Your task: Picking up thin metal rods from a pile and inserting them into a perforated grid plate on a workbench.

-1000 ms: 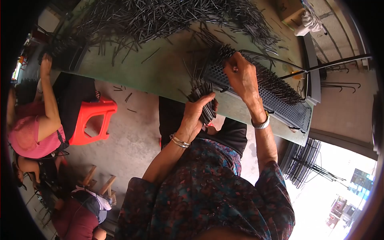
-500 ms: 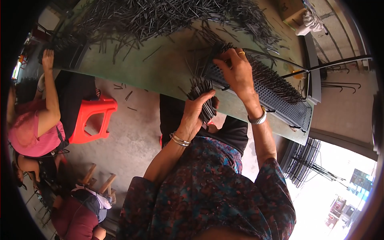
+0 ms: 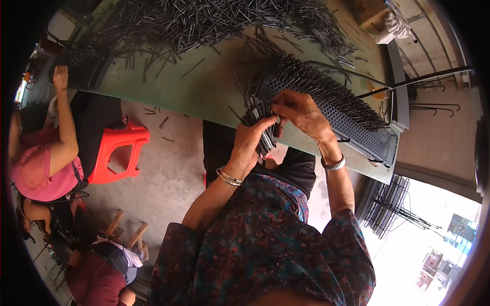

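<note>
My left hand (image 3: pixel 250 136) is closed round a bundle of thin dark rods (image 3: pixel 260 113), held at the near edge of the table. Against the upper right of that bundle, my right hand (image 3: pixel 302 113) pinches with thumb and forefinger; whether a rod is between its fingertips is too small to tell. Just beyond my right hand lies a long tray with a honeycomb of holes (image 3: pixel 352 126). Its far rows are filled with dark rods (image 3: pixel 326 84) standing upright, while the near rows show bare holes.
A large heap of loose rods (image 3: pixel 204 23) covers the far side of the green table (image 3: pixel 168 89). Thin black bars (image 3: pixel 423 80) reach in at the right. A red stool (image 3: pixel 120 148) and a co-worker in pink (image 3: pixel 46 171) are at the left; another person (image 3: pixel 97 278) sits lower left.
My right hand has moved from the tray's left end back toward me, to the bundle. The tray's left end now shows. My left hand has stayed in place.
</note>
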Available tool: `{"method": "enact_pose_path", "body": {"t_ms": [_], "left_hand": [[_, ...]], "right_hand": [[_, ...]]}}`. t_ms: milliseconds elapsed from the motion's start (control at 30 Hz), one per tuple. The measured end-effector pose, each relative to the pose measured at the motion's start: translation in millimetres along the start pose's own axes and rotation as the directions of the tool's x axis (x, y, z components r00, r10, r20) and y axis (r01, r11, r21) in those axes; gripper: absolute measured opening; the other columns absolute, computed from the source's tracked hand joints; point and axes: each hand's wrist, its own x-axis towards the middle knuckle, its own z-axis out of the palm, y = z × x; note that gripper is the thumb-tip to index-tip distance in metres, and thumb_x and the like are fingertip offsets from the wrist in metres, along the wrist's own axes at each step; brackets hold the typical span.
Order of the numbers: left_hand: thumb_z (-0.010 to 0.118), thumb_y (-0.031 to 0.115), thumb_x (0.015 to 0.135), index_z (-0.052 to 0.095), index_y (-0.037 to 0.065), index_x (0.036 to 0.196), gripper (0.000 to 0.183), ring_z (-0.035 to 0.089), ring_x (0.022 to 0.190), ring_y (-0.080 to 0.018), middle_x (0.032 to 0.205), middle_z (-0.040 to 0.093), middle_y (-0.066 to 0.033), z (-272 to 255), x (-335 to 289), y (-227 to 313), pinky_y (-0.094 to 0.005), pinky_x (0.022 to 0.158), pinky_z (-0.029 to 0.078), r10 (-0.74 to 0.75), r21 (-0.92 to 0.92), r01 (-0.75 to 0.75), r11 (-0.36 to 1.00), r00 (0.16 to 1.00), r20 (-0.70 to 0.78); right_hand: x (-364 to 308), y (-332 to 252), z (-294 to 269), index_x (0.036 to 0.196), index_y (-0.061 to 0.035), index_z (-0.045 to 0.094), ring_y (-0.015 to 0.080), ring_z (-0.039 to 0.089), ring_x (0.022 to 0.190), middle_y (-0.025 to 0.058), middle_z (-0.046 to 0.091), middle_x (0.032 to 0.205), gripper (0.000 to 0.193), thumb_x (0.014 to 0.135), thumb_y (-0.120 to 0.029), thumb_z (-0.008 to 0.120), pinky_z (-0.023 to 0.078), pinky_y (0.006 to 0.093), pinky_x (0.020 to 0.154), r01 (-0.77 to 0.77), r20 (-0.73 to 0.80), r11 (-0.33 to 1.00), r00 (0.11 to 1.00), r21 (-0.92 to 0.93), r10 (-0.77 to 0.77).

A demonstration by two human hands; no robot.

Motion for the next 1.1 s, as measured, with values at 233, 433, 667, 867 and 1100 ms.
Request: {"method": "enact_pose_path", "body": {"t_ms": [233,433,667,867,1100], "left_hand": [[0.075,0.016,0.079,0.069,0.002,0.092,0.019,0.065,0.06,-0.0125,0.078,0.069,-0.0059,-1.0,4.3,-1.6,-0.0239,0.048,0.048,0.03,0.006,-0.03,1.0,1.0,-0.006],[0.075,0.016,0.08,0.069,0.004,0.092,0.019,0.064,0.061,-0.0118,0.078,0.069,-0.0049,2.2,-1.7,8.1,-0.0242,0.051,0.048,0.028,0.045,-0.028,0.999,1.0,0.002],[0.075,0.018,0.08,0.069,0.004,0.093,0.02,0.062,0.06,-0.0105,0.079,0.069,-0.0035,-0.7,-3.7,9.0,-0.0247,0.054,0.048,0.006,0.105,-0.005,0.994,1.0,-0.008],[0.074,0.016,0.081,0.07,0.003,0.093,0.018,0.06,0.059,-0.0099,0.079,0.07,-0.0036,2.4,-3.8,10.2,-0.0247,0.056,0.047,0.059,0.124,-0.059,0.991,0.998,0.003],[0.075,0.016,0.081,0.067,0.004,0.097,0.021,0.064,0.063,-0.0114,0.083,0.068,-0.0044,-4.2,1.9,7.3,-0.0228,0.052,0.051,0.049,0.158,-0.053,0.986,0.998,0.027]], "right_hand": [[-2.5,-1.9,2.9,0.099,0.0041,0.063,0.0097,0.058,0.067,0.006,0.066,0.08,0.02,0.087,-0.011,0.066,0.048,0.025,0.061,-0.018,-0.052,0.997,0.998,0.078,0.022],[-4.0,-6.8,5.5,0.098,0.004,0.064,0.0103,0.059,0.068,0.0058,0.066,0.081,0.02,0.086,-0.012,0.067,0.048,0.0248,0.061,-0.034,-0.101,0.999,0.994,0.026,0.037],[-4.1,-5.8,6.1,0.098,0.0035,0.064,0.0112,0.06,0.069,0.0063,0.067,0.081,0.02,0.086,-0.012,0.067,0.049,0.025,0.062,-0.019,-0.115,1.0,0.993,0.004,0.019],[-3.7,-4.2,3.6,0.097,0.0039,0.064,0.0111,0.062,0.068,0.0072,0.067,0.08,0.02,0.086,-0.012,0.067,0.05,0.0256,0.062,0.011,-0.11,0.998,0.994,-0.059,-0.017],[-2.1,-3.8,4.1,0.098,0.0035,0.065,0.012,0.064,0.069,0.0078,0.067,0.079,0.018,0.087,-0.01,0.065,0.051,0.0257,0.062,-0.018,-0.092,0.999,0.996,-0.043,0.014]]}}
